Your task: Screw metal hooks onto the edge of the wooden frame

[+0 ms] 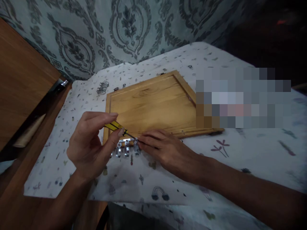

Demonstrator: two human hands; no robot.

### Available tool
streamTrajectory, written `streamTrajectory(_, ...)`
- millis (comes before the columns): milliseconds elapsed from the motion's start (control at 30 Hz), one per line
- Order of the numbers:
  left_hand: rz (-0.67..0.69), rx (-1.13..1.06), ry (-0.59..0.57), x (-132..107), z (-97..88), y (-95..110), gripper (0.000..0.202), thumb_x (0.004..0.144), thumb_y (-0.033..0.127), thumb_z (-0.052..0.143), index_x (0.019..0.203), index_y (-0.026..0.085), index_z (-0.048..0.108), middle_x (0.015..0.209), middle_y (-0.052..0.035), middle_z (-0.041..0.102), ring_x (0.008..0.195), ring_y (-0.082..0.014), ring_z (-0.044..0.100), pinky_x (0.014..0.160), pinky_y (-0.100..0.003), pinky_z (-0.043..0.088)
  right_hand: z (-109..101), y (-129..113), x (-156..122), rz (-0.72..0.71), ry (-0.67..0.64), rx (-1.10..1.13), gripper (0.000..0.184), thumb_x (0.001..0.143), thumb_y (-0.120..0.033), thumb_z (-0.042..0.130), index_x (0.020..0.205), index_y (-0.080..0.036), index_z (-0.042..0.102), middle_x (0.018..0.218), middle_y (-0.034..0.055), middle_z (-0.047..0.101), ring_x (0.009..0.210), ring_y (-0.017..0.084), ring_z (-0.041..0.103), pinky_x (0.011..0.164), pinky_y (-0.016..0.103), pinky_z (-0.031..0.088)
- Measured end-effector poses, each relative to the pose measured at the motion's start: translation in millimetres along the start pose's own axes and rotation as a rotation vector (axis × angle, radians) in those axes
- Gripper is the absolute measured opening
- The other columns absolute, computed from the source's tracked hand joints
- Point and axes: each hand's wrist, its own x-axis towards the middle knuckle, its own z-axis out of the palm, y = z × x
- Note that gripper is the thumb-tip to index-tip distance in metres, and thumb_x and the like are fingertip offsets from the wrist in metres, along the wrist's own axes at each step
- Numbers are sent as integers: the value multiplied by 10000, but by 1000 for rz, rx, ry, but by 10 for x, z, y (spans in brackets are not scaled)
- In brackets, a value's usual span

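Observation:
My left hand (88, 143) is closed, pinching the yellow handle of a screwdriver (114, 125) between thumb and fingers. Its shaft slants down to the right, with the tip at the right visible part of a metal hook rail (127, 140). That rail lies along the near edge of a wooden board (148, 103), and several shiny hooks hang from it towards me. My right hand (170, 153) lies over the board's near edge, its fingers together and fingertips gripping the rail's right end by the screwdriver tip. Those fingers hide that end; a screw there cannot be made out.
A white cloth (129, 191) with small printed figures covers the table. Behind it hangs a patterned curtain (129, 28). Wooden furniture (24, 80) stands at the left, with a pale rolled object (30, 132) beside it. A pixelated patch hides the area right of the board.

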Motion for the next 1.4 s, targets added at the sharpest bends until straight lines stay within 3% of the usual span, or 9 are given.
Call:
streamTrajectory(567,5,-8,-24,8,-11,-14,510,783,56,746,1203,332,657,1015,8,707,881,-155,619,662,-330,569,-1,-2,11,0,30,-4,236,974,-113,499,1116,-110,686,1152,111,727,1051,252,622,898,425,552)
streamTrajectory(767,-59,15,-43,-5,-13,-4,475,822,78,714,1201,356,651,1034,12,706,884,-158,621,682,-343,578,17,3,0,-17,44,8,223,955,-102,534,1126,-68,672,1152,127,723,1051,267,621,911,434,549)
streamTrajectory(1167,55,97,-59,9,-24,10,596,779,20,736,1274,330,616,1084,8,703,899,-146,621,642,-294,587,-13,0,18,-6,16,9,227,974,-118,502,1108,-105,684,1156,118,722,1062,253,620,898,415,550)
streamTrajectory(1400,41,95,-65,8,-31,24,581,785,22,732,1271,320,622,1078,0,702,889,-145,617,625,-294,578,-12,-7,17,-14,37,20,222,966,-111,513,1116,-70,671,1155,128,722,1044,267,617,881,424,549)
